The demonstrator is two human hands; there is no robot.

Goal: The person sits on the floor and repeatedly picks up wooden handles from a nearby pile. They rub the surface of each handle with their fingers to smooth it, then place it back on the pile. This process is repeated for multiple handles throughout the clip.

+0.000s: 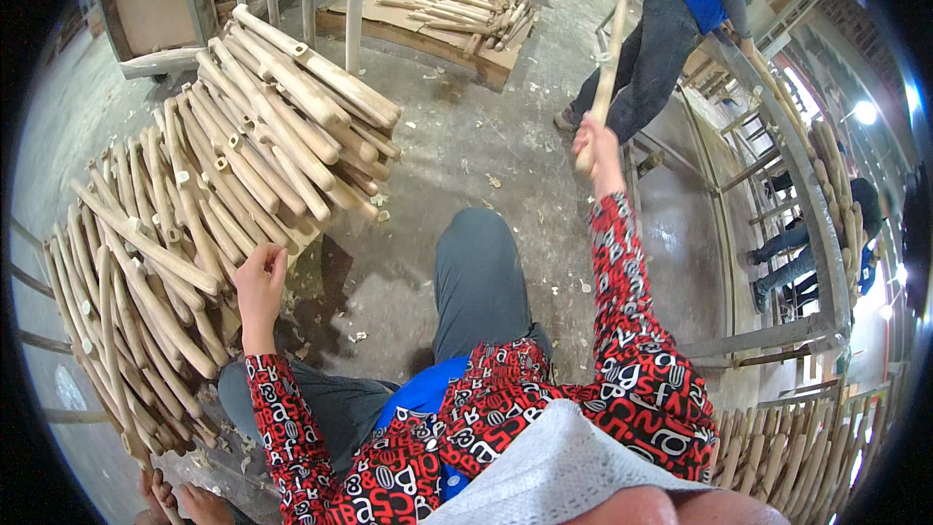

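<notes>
My right hand [601, 148] is wrapped round the lower end of a long, pale wooden rod [612, 58]. The rod points up and away from me, raised above the floor. My left hand [260, 282] has its fingers curled in, and no rod sticks out of it. It is beside the right edge of a big pile of similar wooden rods [209, 170]. Many of these are slightly bent, and some have a small slot or notch near one end.
Another person's hands [180, 498] grip a rod at the lower left. A co-worker in blue [671, 29] stands at a wooden rack [821, 262] on the right. More rods [457, 5] lie on a low platform at the back. Wood chips litter the concrete floor [457, 175].
</notes>
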